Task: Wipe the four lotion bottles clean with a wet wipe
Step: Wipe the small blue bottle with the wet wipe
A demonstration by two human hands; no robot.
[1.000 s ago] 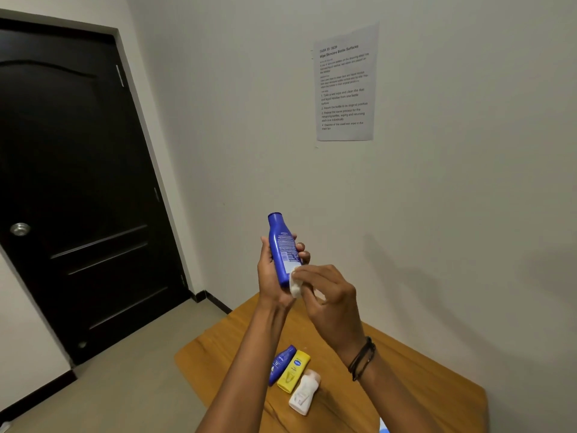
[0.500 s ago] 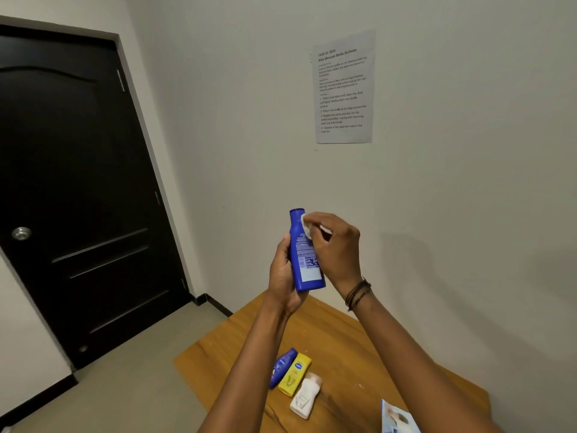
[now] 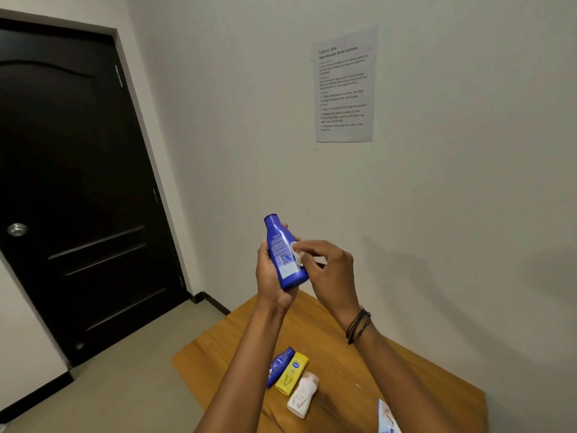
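While the left hand (image 3: 272, 276) grips the blue bottle (image 3: 284, 252) nearly upright, cap tilted left, the right hand (image 3: 327, 270) pinches a wipe (image 3: 296, 253) against its right side.

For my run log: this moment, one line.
step: wiping | left hand: holds big blue bottle | right hand: presses wipe on it | table: small blue bottle, yellow bottle, white bottle

Three bottles (image 3: 295, 373) lie side by side on the table (image 3: 315, 326), below the held bottle (image 3: 282, 254).

Glossy blue plastic bottle (image 3: 284, 254), smooth wooden table (image 3: 368, 364), matt paper notice (image 3: 343, 85)
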